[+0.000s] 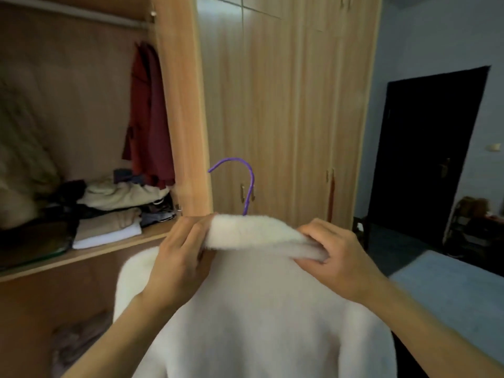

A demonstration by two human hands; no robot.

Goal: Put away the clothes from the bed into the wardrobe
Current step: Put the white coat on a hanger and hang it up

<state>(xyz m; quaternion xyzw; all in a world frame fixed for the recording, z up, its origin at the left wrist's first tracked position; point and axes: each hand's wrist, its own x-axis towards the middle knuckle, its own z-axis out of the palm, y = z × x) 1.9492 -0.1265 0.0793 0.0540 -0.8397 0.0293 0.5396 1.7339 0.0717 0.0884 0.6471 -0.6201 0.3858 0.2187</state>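
A fluffy white sweater (pixel 259 317) hangs on a purple hanger (pixel 246 177), whose hook sticks up above the folded collar. My left hand (pixel 177 257) grips the collar's left end, and my right hand (pixel 335 252) pinches its right end. The sweater is held up in front of the wooden wardrobe (pixel 272 105). Its open compartment (pixel 68 105) lies to the left, with a hanging rail (pixel 81 15) at the top. The bed (pixel 450 290), covered in blue, shows at the right edge.
A red garment (pixel 148 118) hangs inside the open compartment. Folded clothes (pixel 114 211) are stacked on its shelf. A pale bundle (pixel 21 159) fills the compartment's left side. The wardrobe's closed doors stand straight ahead. A dark door (pixel 431 148) is at the right.
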